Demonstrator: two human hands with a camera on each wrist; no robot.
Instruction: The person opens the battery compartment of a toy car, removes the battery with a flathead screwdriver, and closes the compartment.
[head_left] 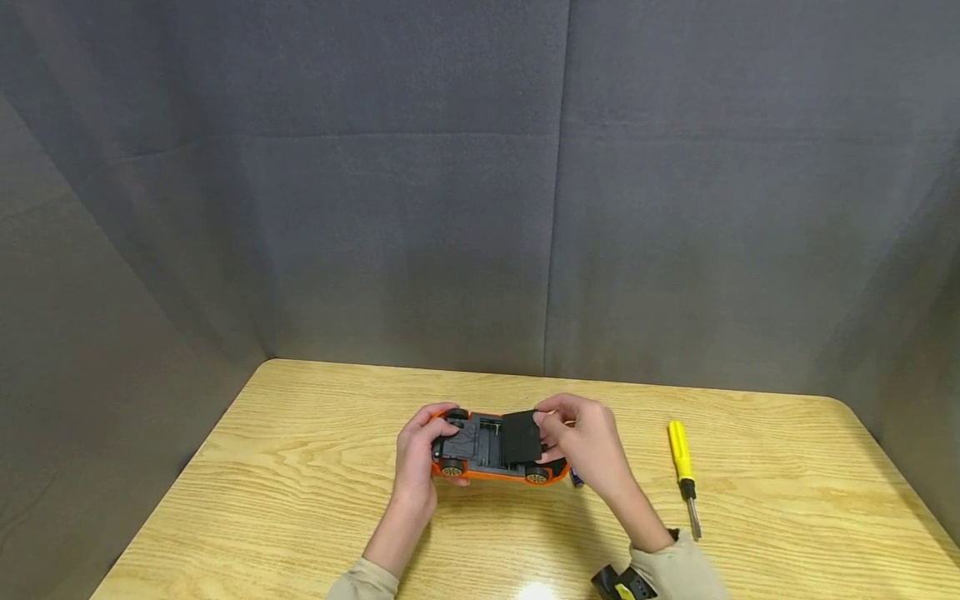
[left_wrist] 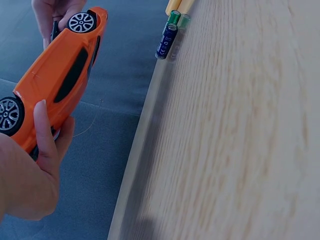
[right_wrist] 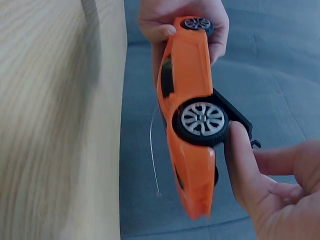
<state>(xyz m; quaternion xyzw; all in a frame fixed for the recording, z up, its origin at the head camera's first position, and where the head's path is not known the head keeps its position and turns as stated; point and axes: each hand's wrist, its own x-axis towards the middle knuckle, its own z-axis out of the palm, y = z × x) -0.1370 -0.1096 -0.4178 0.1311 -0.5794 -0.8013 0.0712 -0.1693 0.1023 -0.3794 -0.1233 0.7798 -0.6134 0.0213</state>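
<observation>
The left hand [head_left: 417,460] grips the upturned toy car [head_left: 491,450] above the worktop [head_left: 300,500]; the right hand [head_left: 588,446] pinches its black battery cover [head_left: 521,437]. Forced crooked, the cover could slip or jam

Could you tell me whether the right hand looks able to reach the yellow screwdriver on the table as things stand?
Probably yes, once freed. The yellow screwdriver lies bare on the table beside the right hand, nothing between them. That hand now pinches the black cover on the orange toy car and would have to let go.
</observation>
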